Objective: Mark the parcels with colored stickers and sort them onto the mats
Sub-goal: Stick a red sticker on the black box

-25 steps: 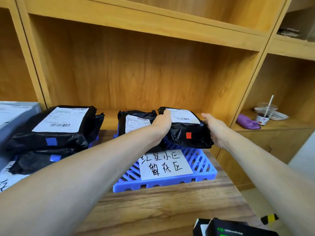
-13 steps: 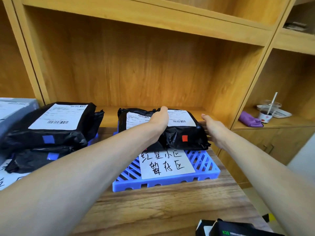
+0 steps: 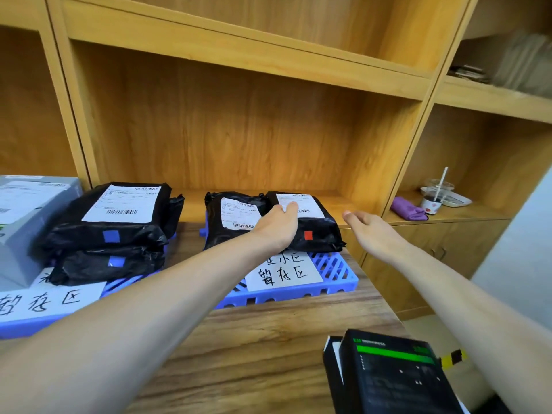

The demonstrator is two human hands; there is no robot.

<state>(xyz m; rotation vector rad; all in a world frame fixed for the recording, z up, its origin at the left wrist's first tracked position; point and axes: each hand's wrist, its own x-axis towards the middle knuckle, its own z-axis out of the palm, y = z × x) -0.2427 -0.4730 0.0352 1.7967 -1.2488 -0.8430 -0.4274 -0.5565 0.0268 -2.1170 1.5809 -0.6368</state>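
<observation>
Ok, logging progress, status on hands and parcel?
Left hand open, resting on black plastic red-stickered parcel. Right hand open, clear. Parcel down on blue slatted mat. Nothing blocking.

The left hand (image 3: 277, 227) covers part of the paper sign (image 3: 283, 271) on the blue mat (image 3: 337, 276). The grey parcel (image 3: 21, 222) and black box (image 3: 394, 377) are cut off by the edges. The top-right shelf contents (image 3: 513, 64) are blurred.

Handwritten "暂存区" on the right mat's paper sign (image 3: 283, 271) and, seemingly, the left sign (image 3: 44, 300).
</observation>
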